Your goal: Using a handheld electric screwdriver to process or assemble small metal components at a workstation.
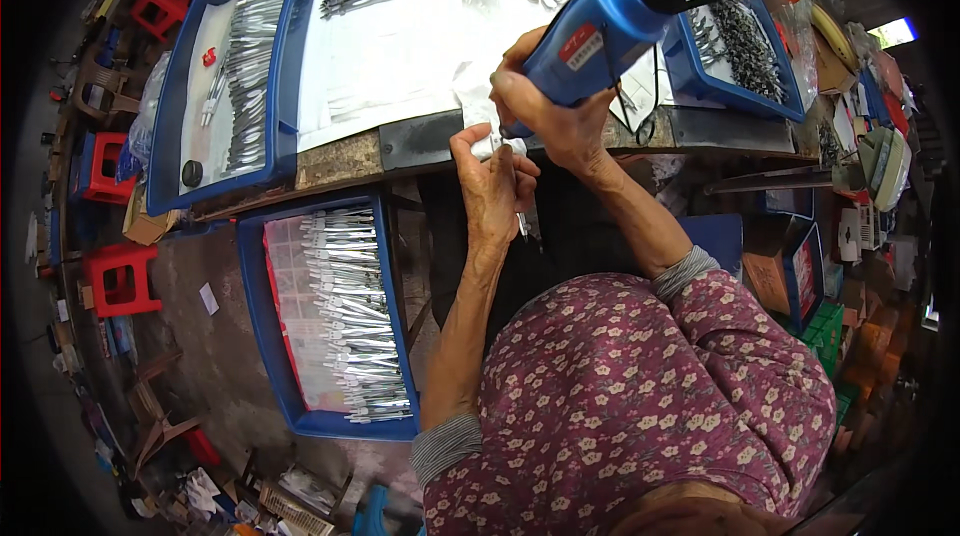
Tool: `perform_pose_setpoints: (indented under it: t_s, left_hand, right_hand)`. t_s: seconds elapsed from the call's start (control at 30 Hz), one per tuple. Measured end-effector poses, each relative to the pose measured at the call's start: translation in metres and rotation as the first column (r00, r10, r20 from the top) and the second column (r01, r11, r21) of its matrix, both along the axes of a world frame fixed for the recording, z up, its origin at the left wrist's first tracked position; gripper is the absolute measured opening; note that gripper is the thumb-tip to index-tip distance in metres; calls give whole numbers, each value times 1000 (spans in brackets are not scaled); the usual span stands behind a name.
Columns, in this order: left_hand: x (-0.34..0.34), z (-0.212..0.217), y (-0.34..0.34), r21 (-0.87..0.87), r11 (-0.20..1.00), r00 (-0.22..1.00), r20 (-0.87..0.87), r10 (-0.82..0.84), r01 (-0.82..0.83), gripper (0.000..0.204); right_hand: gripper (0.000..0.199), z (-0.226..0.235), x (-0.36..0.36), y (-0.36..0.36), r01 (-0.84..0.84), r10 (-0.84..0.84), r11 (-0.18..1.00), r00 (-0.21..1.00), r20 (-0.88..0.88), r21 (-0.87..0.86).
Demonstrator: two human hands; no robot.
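My right hand (555,116) is wrapped round a blue electric screwdriver (582,51), which hangs tilted from a thick black cable with its lower end pointing down at my left hand. My left hand (490,191) pinches a small white part (486,147) close under the screwdriver, at the table's front edge. A thin metallic tip (522,224) sticks out below the left fingers. My fingers hide most of the held part, and I cannot tell whether the screwdriver's bit touches it. White paper (400,86) covers the tabletop ahead of both hands.
Blue trays of slim metal pieces (258,56) stand on the table's left and, lower, beside my left arm, the latter tray's rim (360,428) nearest me. Dark small parts fill another blue tray (735,91) at right. Red stools (120,279) stand far left.
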State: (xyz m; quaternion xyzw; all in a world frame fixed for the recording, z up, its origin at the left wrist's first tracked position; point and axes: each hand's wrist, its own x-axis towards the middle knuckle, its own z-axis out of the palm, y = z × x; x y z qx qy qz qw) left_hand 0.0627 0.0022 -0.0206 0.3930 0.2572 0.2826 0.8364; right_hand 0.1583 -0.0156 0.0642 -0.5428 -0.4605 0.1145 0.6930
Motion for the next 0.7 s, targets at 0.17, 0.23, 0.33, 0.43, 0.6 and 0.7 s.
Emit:
perform_pose_setpoints:
  t_s: [0.17, 0.23, 0.33, 0.43, 0.6, 0.7]
  left_hand:
    - [0, -4, 0, 32, 999, 1000, -16, 18, -18, 39]
    - [1, -3, 0, 20, 1000, 999, -27, 19, -19, 40]
    - [1, 3, -1, -13, 1000, 998, -59, 14, -15, 37]
    - [1, 4, -2, -9, 1000, 1000, -2, 21, -21, 32]
    - [1, 4, -1, -55, 998, 1000, -13, 17, -17, 31]
    - [0, -2, -2, -42, 999, 999, 15, 28, -27, 34]
  right_hand:
    - [14, -10, -2, 6, 43, -44, 999, 996, 81, 7]
    - [16, -9, -1, 8, 34, -35, 998, 999, 18, 46]
    - [17, -2, 6, 10, -25, 34, 998, 989, 143, -62]
    - [16, 2, -3, 4, -38, 39, 999, 999, 33, -15]
    - [17, -3, 1, 13, 6, -6, 1000, 996, 85, 4]
    - [18, 13, -5, 7, -42, 28, 991, 994, -108, -129]
